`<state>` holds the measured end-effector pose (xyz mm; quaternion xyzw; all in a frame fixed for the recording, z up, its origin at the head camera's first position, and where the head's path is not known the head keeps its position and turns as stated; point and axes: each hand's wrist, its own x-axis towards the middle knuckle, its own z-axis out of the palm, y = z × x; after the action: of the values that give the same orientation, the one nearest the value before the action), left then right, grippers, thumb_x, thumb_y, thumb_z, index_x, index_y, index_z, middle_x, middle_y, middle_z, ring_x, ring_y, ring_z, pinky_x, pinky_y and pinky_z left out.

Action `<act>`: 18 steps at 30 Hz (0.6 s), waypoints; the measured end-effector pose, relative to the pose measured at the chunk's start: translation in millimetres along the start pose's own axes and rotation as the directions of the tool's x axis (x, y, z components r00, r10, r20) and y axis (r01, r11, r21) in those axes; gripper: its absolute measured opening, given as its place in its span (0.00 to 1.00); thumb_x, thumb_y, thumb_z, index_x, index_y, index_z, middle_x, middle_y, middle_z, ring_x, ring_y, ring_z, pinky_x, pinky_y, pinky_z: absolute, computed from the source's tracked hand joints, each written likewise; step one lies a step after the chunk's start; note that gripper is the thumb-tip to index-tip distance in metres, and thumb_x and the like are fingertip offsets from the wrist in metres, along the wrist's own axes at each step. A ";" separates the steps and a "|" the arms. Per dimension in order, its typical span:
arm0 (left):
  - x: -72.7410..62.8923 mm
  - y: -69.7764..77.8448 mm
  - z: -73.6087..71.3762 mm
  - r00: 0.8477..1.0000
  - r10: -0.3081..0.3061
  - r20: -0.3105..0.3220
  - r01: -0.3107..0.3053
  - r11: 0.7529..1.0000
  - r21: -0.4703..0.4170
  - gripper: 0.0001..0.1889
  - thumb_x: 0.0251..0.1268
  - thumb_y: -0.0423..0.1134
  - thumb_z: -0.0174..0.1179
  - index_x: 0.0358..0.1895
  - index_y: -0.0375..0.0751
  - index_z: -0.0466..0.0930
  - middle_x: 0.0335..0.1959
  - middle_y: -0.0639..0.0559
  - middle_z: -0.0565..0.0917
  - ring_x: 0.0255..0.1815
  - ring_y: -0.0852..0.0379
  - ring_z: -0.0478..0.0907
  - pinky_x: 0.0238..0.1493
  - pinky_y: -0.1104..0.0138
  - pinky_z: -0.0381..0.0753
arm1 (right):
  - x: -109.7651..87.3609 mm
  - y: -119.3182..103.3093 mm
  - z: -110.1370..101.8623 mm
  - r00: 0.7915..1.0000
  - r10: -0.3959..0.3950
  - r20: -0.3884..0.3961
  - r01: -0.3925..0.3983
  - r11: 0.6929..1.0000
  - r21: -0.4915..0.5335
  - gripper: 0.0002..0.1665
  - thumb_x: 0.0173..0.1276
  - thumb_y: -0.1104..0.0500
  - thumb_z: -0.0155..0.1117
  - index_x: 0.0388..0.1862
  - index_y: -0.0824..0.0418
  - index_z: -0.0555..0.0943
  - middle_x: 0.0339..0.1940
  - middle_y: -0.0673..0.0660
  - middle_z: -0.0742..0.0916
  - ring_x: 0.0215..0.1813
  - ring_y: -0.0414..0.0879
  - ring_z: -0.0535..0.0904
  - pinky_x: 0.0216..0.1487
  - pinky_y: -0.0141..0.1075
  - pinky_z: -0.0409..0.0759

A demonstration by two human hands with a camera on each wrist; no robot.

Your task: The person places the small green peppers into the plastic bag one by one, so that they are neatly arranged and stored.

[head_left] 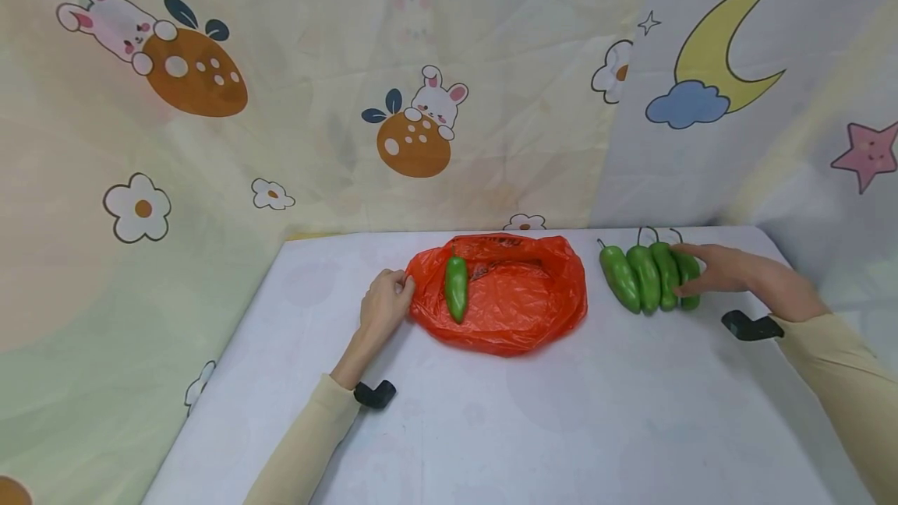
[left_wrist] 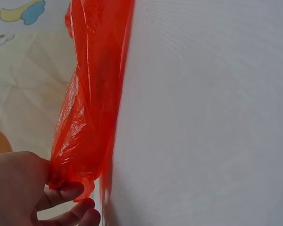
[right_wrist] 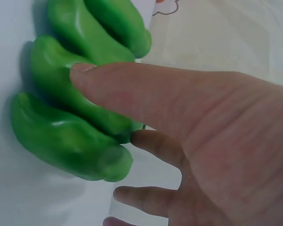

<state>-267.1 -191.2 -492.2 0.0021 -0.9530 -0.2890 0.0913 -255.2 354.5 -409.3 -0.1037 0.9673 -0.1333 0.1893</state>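
Note:
A red plastic bag [head_left: 505,306] lies spread on the table, its mouth towards the head camera. One green pepper [head_left: 457,291] is inside, near the left side. My left hand [head_left: 383,304] pinches the bag's left rim; in the left wrist view the red film [left_wrist: 78,155] runs up from the fingers. Several more green peppers [head_left: 621,280] lie side by side to the right of the bag, stems pointing away. Over the right-hand ones is my right hand [head_left: 722,267]. In the right wrist view, its thumb [right_wrist: 118,87] crosses one pepper [right_wrist: 49,63], while the nearest pepper [right_wrist: 66,139] lies below it.
A white table [head_left: 533,427] carries everything. Behind it hangs a cloth backdrop [head_left: 316,123] printed with rabbits, flowers and a moon, meeting the table's far edge. Dark camera mounts [head_left: 375,394] sit at both wrists.

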 end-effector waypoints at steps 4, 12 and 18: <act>-0.3 0.2 -0.2 1.000 -0.004 0.003 0.004 1.000 0.000 0.17 0.71 0.48 0.50 0.26 0.46 0.79 0.36 0.48 0.81 0.36 0.51 0.75 0.32 0.61 0.73 | 1.7 5.2 4.3 1.000 0.012 0.015 -0.012 1.000 0.008 0.57 0.60 0.45 0.73 0.73 0.77 0.56 0.67 0.87 0.65 0.66 0.83 0.63 0.59 0.71 0.67; -0.1 -0.3 -0.1 1.000 0.003 0.007 -0.003 1.000 0.000 0.16 0.71 0.48 0.50 0.27 0.46 0.79 0.36 0.47 0.81 0.35 0.50 0.75 0.32 0.62 0.73 | 4.6 12.5 11.1 0.998 0.042 0.040 -0.043 0.999 0.033 0.56 0.60 0.46 0.73 0.72 0.76 0.55 0.68 0.88 0.61 0.66 0.84 0.60 0.61 0.73 0.64; 0.2 -0.6 0.4 1.000 0.004 0.012 -0.004 1.000 -0.008 0.16 0.72 0.48 0.50 0.27 0.46 0.80 0.36 0.47 0.80 0.36 0.50 0.75 0.32 0.62 0.73 | 8.0 18.7 16.5 0.999 0.024 0.036 -0.026 0.998 0.055 0.56 0.59 0.47 0.73 0.71 0.79 0.55 0.67 0.88 0.61 0.66 0.84 0.59 0.62 0.73 0.63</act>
<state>-267.4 -191.5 -492.8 -0.0019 -0.9523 -0.2928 0.0859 -258.7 366.6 -432.2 -0.0886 0.9609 -0.1559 0.2108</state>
